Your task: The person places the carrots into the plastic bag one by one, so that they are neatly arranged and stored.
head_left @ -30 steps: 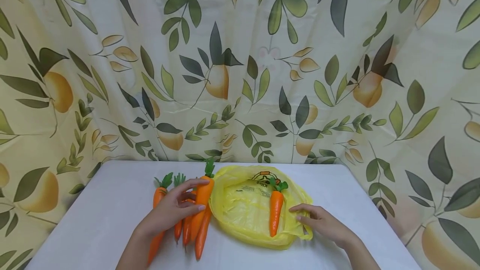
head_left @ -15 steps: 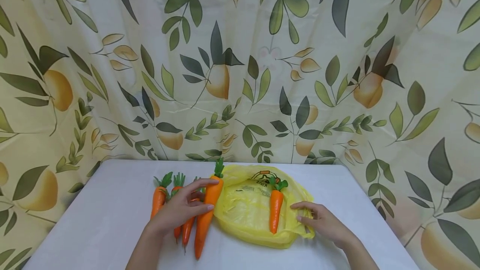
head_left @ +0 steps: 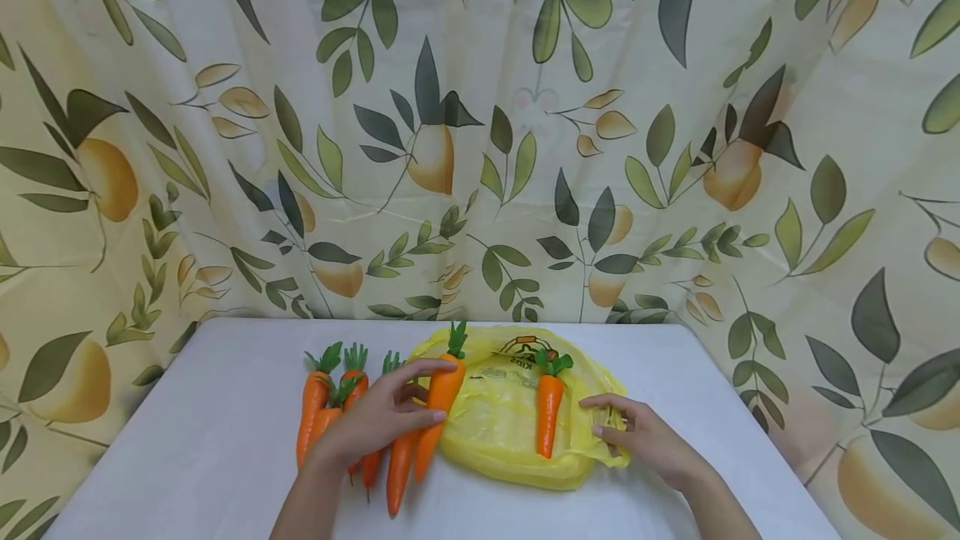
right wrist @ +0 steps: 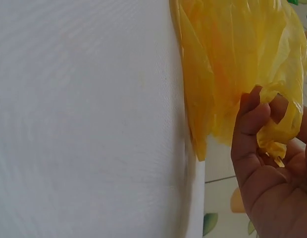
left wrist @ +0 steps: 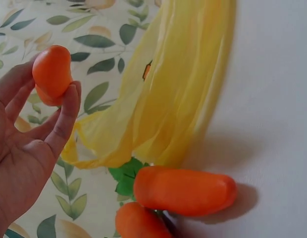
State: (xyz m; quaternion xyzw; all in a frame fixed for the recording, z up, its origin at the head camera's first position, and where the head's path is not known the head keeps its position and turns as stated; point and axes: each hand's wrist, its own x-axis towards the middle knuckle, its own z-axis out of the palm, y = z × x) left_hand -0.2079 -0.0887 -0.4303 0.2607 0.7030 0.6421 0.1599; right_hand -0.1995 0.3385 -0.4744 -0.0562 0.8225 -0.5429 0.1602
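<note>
In the head view, my left hand (head_left: 378,419) pinches an orange carrot (head_left: 445,390) with a green top between thumb and fingers. This carrot leans upright in front of the left edge of a yellow plastic bag (head_left: 491,432); the left wrist view shows its rounded orange body (left wrist: 53,72) in the fingertips, apart from the bag. Another carrot (head_left: 550,415) lies inside the spread bag mouth. My right hand (head_left: 648,440) grips the bag's right side, and in the right wrist view its fingers curl round a loop of the plastic (right wrist: 282,131).
Several more carrots (head_left: 312,411) lie in a row on the white table (head_left: 217,423) to the left, partly hidden by my left hand and forearm. A patterned curtain (head_left: 480,148) with leaves and fruit hangs behind the table.
My left hand has carried its carrot rightward from beside the other carrots to the bag's left edge, uncovering more of the row. The right hand has stayed nearly still at the bag.
</note>
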